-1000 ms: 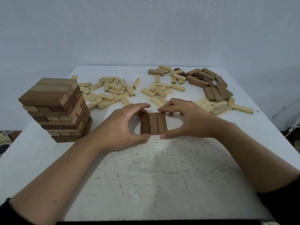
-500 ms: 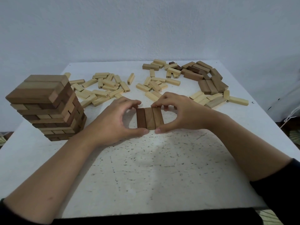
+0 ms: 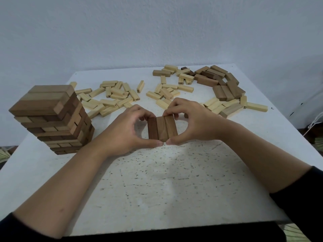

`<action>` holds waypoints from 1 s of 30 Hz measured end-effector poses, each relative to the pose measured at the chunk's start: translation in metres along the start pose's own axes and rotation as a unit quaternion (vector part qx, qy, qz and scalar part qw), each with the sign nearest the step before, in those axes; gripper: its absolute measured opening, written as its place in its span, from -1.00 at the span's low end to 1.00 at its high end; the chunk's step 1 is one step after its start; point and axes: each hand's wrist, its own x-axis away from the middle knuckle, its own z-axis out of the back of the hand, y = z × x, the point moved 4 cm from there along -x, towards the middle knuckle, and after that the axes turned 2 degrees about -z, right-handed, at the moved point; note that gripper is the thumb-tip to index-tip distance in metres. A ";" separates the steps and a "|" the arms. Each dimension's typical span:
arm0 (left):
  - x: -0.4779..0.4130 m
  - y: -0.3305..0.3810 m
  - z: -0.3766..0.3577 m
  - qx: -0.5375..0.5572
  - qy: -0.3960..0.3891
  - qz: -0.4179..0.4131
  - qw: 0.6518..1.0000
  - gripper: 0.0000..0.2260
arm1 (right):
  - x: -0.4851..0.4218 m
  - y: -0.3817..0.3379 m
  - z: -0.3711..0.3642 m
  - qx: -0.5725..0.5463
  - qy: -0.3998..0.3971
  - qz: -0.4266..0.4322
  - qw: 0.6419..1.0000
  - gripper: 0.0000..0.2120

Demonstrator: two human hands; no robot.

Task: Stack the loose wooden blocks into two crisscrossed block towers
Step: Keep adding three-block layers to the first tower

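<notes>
- Pale blue-grey wall (image 3: 157, 32) fills the background behind a white table (image 3: 166, 180), whose near half is flecked with small dark marks.
- At the middle of the table lies a row of three dark blocks (image 3: 162, 128), flat and side by side with their long sides touching, their ends pointing near and far.
- The left hand (image 3: 122, 133) has its grip curled round the left part of the row: the thumb presses the near ends and the fingers arch over to the far ends.
- The right hand (image 3: 194, 123) mirrors it on the right part, with its thumb on the near ends and its bent fingers on the far ends.
- The two thumb tips almost meet at the near end of the middle block, so both grips are closed on the row, pinching it from near and far.
- On the left side of the table stands a finished tower (image 3: 52, 117) of brown blocks, its layers crossing each other, well apart from the row.
- Pale loose blocks (image 3: 111, 96) lie scattered across the far middle of the table, some with small printed numbers on their ends.
- Dark loose blocks (image 3: 225, 86) lie in a curved heap at the far right, with more pale ones just near of them.
- A black sleeve (image 3: 300, 198) covers the right forearm at the near right edge.
</notes>
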 end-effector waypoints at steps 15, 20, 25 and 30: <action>0.007 0.026 0.021 -0.110 0.084 -0.125 0.982 -0.31 | 0.010 -0.026 0.012 0.034 0.152 0.126 0.980 -0.41; 0.017 0.051 0.043 -0.147 0.130 -0.170 0.966 -0.33 | 0.014 -0.042 0.029 0.051 0.184 0.152 0.970 -0.39; 0.031 0.081 0.074 -0.195 0.147 -0.182 0.952 -0.39 | 0.017 -0.072 0.052 0.031 0.197 0.176 0.964 -0.38; 0.042 0.102 0.112 -0.266 0.172 -0.196 0.928 -0.37 | 0.012 -0.108 0.072 0.030 0.203 0.201 0.958 -0.37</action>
